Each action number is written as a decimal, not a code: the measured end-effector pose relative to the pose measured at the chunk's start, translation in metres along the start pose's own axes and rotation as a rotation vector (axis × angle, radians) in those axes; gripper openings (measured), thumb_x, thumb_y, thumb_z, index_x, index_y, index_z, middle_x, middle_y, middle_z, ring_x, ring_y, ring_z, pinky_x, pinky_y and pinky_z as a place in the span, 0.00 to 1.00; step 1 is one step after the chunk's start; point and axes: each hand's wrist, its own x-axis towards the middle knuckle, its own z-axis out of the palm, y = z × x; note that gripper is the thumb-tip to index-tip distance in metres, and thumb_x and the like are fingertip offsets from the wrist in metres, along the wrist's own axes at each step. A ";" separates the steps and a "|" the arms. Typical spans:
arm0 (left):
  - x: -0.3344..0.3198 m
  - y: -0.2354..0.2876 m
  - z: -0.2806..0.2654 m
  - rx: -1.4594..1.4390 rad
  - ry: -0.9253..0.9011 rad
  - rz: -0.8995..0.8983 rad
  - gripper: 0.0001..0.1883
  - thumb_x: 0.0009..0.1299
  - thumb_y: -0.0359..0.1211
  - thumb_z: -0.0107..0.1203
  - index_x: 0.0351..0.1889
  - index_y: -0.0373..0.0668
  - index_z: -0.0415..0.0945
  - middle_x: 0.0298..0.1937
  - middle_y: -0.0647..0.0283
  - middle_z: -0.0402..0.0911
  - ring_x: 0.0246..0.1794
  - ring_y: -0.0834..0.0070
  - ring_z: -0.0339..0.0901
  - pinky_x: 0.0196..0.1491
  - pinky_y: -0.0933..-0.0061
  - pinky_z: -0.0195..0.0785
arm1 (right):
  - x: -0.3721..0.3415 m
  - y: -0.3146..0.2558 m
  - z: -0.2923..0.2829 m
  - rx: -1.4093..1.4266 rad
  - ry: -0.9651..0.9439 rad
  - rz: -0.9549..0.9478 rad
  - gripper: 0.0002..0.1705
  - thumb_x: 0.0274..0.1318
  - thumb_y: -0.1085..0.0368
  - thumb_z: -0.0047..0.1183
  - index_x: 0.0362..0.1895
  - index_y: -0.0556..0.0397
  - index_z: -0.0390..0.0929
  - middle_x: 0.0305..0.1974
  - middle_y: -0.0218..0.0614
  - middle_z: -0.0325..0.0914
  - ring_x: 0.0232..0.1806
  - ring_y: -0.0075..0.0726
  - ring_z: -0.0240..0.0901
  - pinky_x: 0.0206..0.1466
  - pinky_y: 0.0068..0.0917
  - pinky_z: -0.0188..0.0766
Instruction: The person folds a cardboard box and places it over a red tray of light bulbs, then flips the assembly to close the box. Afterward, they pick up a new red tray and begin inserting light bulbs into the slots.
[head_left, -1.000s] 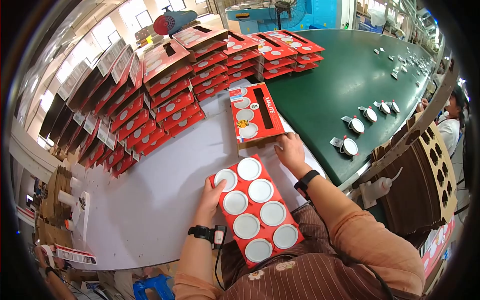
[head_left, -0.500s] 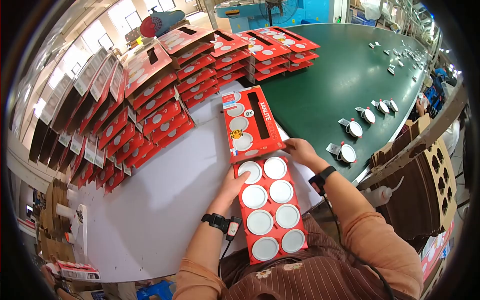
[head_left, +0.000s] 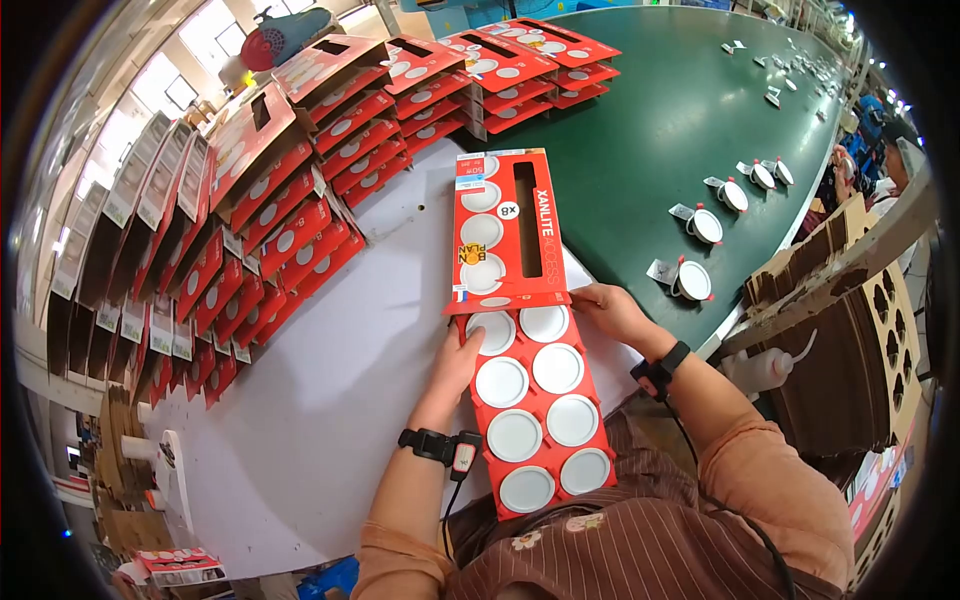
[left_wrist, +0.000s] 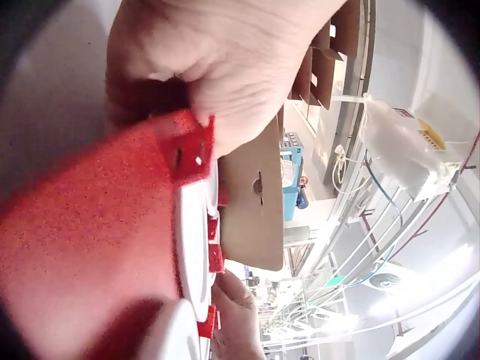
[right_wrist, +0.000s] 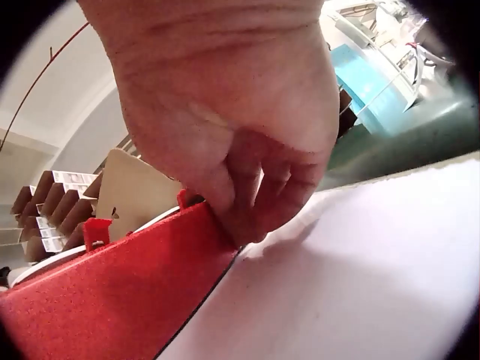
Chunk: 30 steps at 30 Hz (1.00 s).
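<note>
A red tray [head_left: 531, 400] with two rows of round white downlights [head_left: 558, 369] lies between my arms, its near end by my lap. My left hand [head_left: 455, 370] grips its left edge near the far end, thumb up by a downlight. That far end meets the open end of a red printed box [head_left: 503, 245], whose front flap overlaps the first downlights. My right hand [head_left: 617, 318] has curled fingertips pinching at the box's near right corner. In the right wrist view the fingers [right_wrist: 244, 214] meet the end of the red tray wall [right_wrist: 142, 285], hiding the contact.
Stacked red cartons [head_left: 300, 215] rise along the left and back of the white table [head_left: 300, 440]. On the green surface [head_left: 640, 180] to the right stand several loose downlights [head_left: 692, 281]. Brown cardboard inserts [head_left: 840, 350] and a white squeeze bottle [head_left: 765, 370] are at the right.
The tray has moved up and right from beside the box to its open end, under the front flap. My left hand travelled with it; my right hand stayed at the box's corner.
</note>
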 end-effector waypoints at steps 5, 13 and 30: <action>0.005 0.005 0.000 -0.048 -0.078 0.044 0.28 0.71 0.38 0.46 0.66 0.34 0.57 0.61 0.48 0.69 0.62 0.59 0.66 0.63 0.66 0.56 | 0.006 0.010 -0.024 0.079 -0.059 0.236 0.13 0.57 0.67 0.51 0.46 0.56 0.79 0.38 0.37 0.81 0.40 0.29 0.77 0.45 0.25 0.70; 0.023 -0.001 0.013 0.106 -0.021 0.100 0.25 0.70 0.37 0.46 0.63 0.36 0.61 0.58 0.47 0.71 0.59 0.56 0.69 0.61 0.65 0.58 | 0.001 0.005 -0.007 0.231 -0.012 0.301 0.19 0.57 0.58 0.53 0.44 0.62 0.78 0.38 0.40 0.81 0.41 0.34 0.76 0.46 0.31 0.70; 0.020 0.034 0.012 0.455 -0.052 0.122 0.21 0.70 0.38 0.45 0.57 0.36 0.68 0.41 0.47 0.79 0.46 0.55 0.76 0.51 0.66 0.66 | 0.003 0.016 -0.015 0.019 0.051 0.293 0.17 0.61 0.58 0.44 0.44 0.57 0.78 0.37 0.51 0.79 0.39 0.52 0.76 0.42 0.37 0.70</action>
